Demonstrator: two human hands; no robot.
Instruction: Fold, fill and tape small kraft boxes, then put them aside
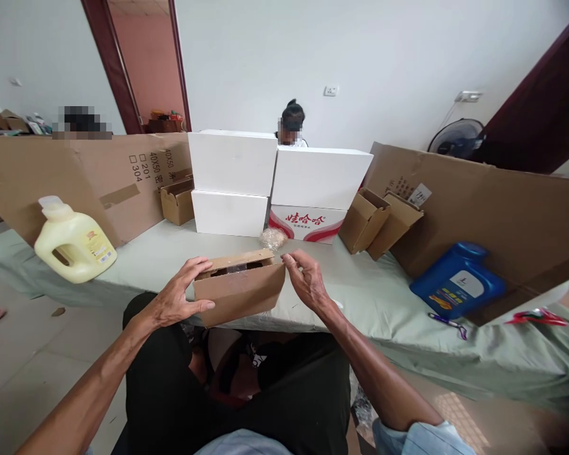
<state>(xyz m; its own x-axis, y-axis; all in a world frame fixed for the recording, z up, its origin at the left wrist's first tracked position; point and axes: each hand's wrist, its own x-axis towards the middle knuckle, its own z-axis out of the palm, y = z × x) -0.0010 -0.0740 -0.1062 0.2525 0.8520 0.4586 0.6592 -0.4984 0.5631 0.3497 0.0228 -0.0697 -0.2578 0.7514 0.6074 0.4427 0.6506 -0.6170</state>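
A small brown cardboard box (239, 291) is held above my lap at the table's front edge, its top flap partly down over something dark inside. My left hand (177, 296) grips the box's left end, thumb on the front, fingers over the top. My right hand (306, 278) is at the box's right end, fingers curled against the flap corner. A crumpled ball of clear plastic wrap (272, 238) lies on the table just behind the box.
A cream detergent jug (73, 243) stands at the left, a blue jug (458, 281) lies at the right. White foam boxes (275, 180) are stacked at the back with open small cartons (379, 221) beside them. Cardboard sheets wall both sides. A person sits behind the foam boxes.
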